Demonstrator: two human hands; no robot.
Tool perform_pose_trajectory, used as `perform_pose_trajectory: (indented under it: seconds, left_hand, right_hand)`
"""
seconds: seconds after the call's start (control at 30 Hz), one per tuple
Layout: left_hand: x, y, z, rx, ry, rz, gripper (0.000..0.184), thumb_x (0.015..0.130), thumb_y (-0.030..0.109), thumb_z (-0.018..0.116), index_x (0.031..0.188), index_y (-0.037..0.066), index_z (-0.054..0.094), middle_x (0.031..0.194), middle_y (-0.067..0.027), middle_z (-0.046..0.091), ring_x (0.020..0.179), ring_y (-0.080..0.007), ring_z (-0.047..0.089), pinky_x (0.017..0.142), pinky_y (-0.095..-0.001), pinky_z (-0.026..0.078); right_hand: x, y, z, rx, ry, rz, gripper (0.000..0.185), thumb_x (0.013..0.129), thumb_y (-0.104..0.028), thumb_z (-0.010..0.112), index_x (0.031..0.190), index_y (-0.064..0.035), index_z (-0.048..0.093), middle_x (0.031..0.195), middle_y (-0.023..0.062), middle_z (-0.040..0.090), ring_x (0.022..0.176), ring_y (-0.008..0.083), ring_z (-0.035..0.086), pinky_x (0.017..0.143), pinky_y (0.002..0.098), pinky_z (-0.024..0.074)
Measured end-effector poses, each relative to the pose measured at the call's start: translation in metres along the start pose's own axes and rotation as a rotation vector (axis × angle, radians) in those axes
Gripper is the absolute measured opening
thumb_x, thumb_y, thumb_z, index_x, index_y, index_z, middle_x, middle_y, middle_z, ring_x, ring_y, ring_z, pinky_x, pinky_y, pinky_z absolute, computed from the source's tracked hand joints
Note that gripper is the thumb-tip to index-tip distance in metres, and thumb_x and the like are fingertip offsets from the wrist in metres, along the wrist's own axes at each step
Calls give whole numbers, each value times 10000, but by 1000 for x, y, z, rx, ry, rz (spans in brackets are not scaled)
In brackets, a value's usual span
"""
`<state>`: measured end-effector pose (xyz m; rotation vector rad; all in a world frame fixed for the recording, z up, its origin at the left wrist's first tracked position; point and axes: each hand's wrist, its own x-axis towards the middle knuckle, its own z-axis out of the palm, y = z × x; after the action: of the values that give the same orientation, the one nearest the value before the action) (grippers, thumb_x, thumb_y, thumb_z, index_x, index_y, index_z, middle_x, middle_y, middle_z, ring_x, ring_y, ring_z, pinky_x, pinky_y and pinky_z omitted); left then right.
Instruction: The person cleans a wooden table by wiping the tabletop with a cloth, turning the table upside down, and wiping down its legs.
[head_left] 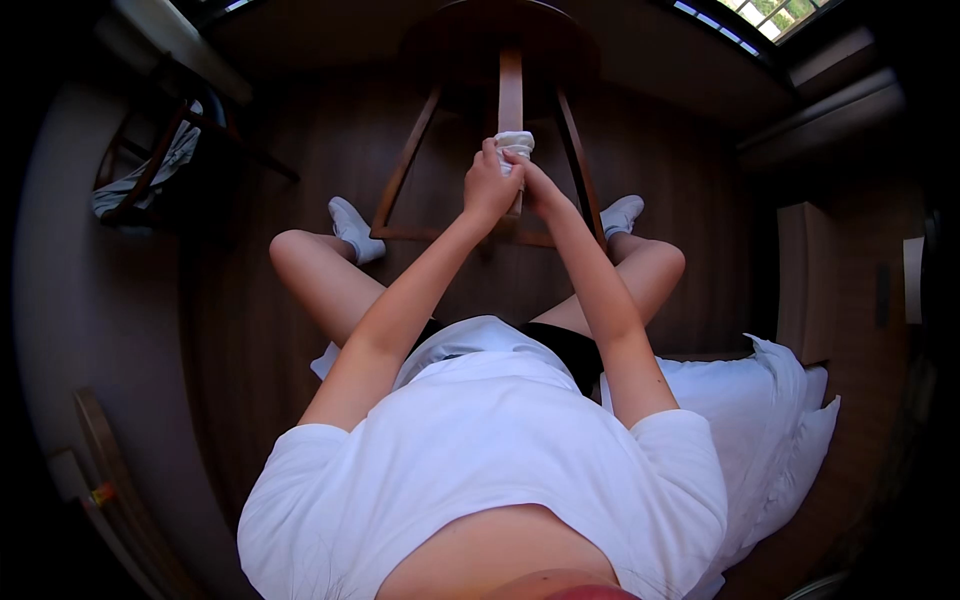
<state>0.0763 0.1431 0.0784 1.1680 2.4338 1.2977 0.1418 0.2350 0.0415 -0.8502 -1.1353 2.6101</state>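
Note:
A long wooden bar (pixel 511 90) runs from under a round dark tabletop (pixel 500 30) toward me. Near its close end a white cloth (pixel 515 143) is wrapped round it. My left hand (pixel 493 185) presses the cloth and bar from the left side, its fingers curled round them. From the right, my right hand (pixel 536 184) grips the same cloth and bar, its fingers closed. The two hands touch each other, and part of the cloth is hidden beneath them. The tip of the bar shows just below the hands.
Slanted wooden legs (pixel 408 160) joined by a low crossbar stand between my feet. A chair (pixel 150 165) with a cloth on it is at the upper left. White bedding (pixel 735 430) lies at my right, near a wooden cabinet (pixel 803 280). Boards (pixel 120 480) lean at lower left.

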Motion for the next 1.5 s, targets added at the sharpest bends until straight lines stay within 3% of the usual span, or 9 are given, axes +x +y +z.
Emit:
perform_pose_trajectory:
  seconds: [0.2,0.3,0.47,0.63,0.83,1.0,1.13,1.33,1.5]
  left_hand:
    - [-2,9,-6,9,-34,5,526,741,281,585,1154,18,393,982,-253,559,868,-420,563,747,-467,467]
    - [-2,9,-6,21,-29,4,522,741,303,582,1140,16,406,960,-247,572,855,-413,570,748,-466,467]
    - [-2,11,-4,145,27,-6,475,720,341,571,1031,3,452,844,-204,597,803,-359,598,690,-455,469]
    - [-2,12,1,197,48,8,427,714,343,568,972,19,464,820,-188,602,774,-348,599,686,-455,455]
    - [-2,13,2,200,65,52,490,706,324,568,1073,19,459,974,-173,563,928,-331,549,798,-484,417]
    - [-2,21,-3,499,-25,202,518,752,291,541,1193,44,428,1155,-152,461,1102,-307,434,890,-583,336]
    - [-2,16,-4,497,10,184,466,777,302,532,1158,52,435,1178,-136,471,1125,-296,438,903,-565,330]
    - [2,11,-10,508,-46,141,604,766,361,575,1245,54,373,1253,-161,421,1160,-307,411,911,-548,332]
    - [1,8,-10,442,-95,91,725,718,433,612,1274,51,346,1267,-175,407,1174,-310,395,902,-475,355]
  right_hand:
    - [-13,-8,7,21,3,79,489,815,-427,581,1158,-91,491,1046,29,573,990,154,534,885,304,396]
    - [-12,-6,3,-27,41,14,442,827,-392,581,1139,-89,501,1025,35,582,957,151,552,836,305,434]
    - [0,-5,-8,-193,179,-264,415,758,-244,691,1060,1,546,970,65,601,881,142,577,775,270,453]
    - [-14,-18,-4,-364,258,-199,370,757,-242,696,1014,0,585,930,60,620,830,135,591,735,270,465]
    - [-31,-19,10,-298,251,-168,344,766,-251,687,1007,-23,599,920,42,628,809,136,598,712,274,471]
    - [-21,-22,5,-388,303,-111,353,798,-320,646,1010,-40,604,911,29,625,802,113,577,699,265,448]
    - [12,-20,-4,-320,279,-217,329,774,-261,677,979,-16,602,908,53,630,801,137,599,690,279,475]
    - [47,-29,-2,-238,311,-224,346,718,-223,736,947,4,610,892,70,638,782,151,617,681,285,489]
    - [42,-24,-2,-218,354,-236,371,720,-225,734,959,25,601,903,80,635,796,155,616,685,275,488]
